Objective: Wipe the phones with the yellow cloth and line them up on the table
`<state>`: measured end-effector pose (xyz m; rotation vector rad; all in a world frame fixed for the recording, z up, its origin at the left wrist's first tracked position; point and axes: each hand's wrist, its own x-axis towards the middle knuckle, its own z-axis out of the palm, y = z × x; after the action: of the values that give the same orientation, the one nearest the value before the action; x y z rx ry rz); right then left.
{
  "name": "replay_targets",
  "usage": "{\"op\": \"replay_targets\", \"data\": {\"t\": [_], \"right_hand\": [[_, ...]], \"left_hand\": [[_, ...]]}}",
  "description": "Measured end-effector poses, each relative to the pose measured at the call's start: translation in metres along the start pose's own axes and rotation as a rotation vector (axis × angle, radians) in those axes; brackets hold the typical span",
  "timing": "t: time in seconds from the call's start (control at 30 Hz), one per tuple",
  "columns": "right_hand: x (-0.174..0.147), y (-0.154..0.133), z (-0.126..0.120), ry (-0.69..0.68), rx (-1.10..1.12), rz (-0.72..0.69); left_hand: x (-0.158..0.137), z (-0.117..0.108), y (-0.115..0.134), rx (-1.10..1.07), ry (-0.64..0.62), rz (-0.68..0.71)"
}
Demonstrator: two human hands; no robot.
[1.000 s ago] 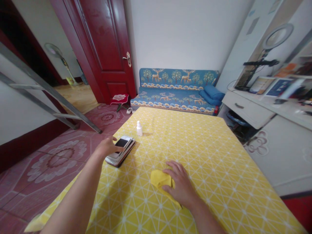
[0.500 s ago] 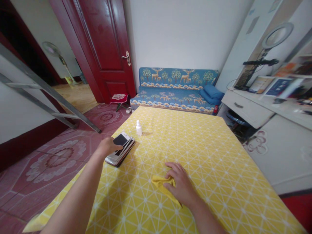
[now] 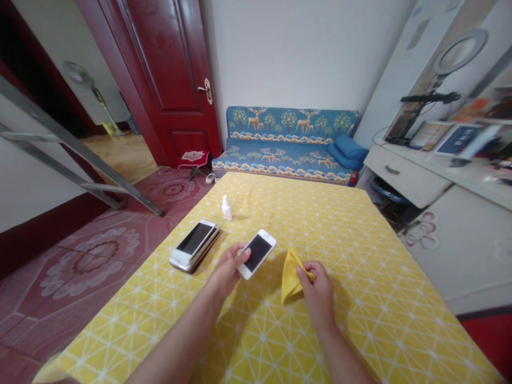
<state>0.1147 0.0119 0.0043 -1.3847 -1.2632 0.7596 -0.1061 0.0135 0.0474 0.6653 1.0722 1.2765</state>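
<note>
A white smartphone [image 3: 258,253] with a dark screen is gripped in my left hand [image 3: 231,266], the thumb lying over its lower edge. It is tilted, screen up, above the middle of the table. To its right, my right hand [image 3: 319,285] pinches a folded yellow cloth [image 3: 292,276] between thumb and fingers. Phone and cloth are apart. On the left of the table lies a stack of phones [image 3: 194,246], a white one with a black screen on top. Just behind that stack stands a small white spray bottle [image 3: 226,208].
A yellow patterned cloth covers the table [image 3: 360,256]. Beyond it is a blue sofa [image 3: 276,154] with deer on it. White drawers [image 3: 408,173] flank the right side. At left are a metal ladder [image 3: 96,160], a red door [image 3: 168,69] and a small stool [image 3: 194,158].
My left hand has taken the white phone off the stack and brought it right, to the middle. My right hand has lifted the yellow cloth from the table and moved slightly right.
</note>
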Motion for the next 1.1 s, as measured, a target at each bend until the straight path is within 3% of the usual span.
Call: {"op": "replay_targets", "data": {"t": [0.17,0.3,0.4,0.53,0.83,0.97,1.1], "right_hand": [[0.011,0.005,-0.014,0.222,0.039,0.064],[0.011,0.007,-0.016,0.277,-0.028,-0.122],[0.009,0.006,-0.011,0.169,-0.096,-0.334],[0.005,0.003,-0.004,-0.05,-0.213,-0.456],[-0.022,-0.02,0.006,-0.442,-0.318,-0.73],[-0.022,-0.019,0.009,-0.458,-0.297,-0.774],[-0.015,-0.011,0.01,-0.394,-0.252,-0.735]], "left_hand": [[-0.005,0.042,-0.051,-0.305,-0.194,-0.18],[-0.011,0.051,-0.064,-0.452,-0.305,-0.226],[-0.016,0.053,-0.067,-0.523,-0.402,-0.24],[-0.018,0.054,-0.068,-0.607,-0.488,-0.275],[-0.009,0.048,-0.061,-0.764,-0.306,-0.325],[-0.013,0.047,-0.062,-0.784,-0.32,-0.322],[-0.013,0.049,-0.066,-0.784,-0.335,-0.425]]}}
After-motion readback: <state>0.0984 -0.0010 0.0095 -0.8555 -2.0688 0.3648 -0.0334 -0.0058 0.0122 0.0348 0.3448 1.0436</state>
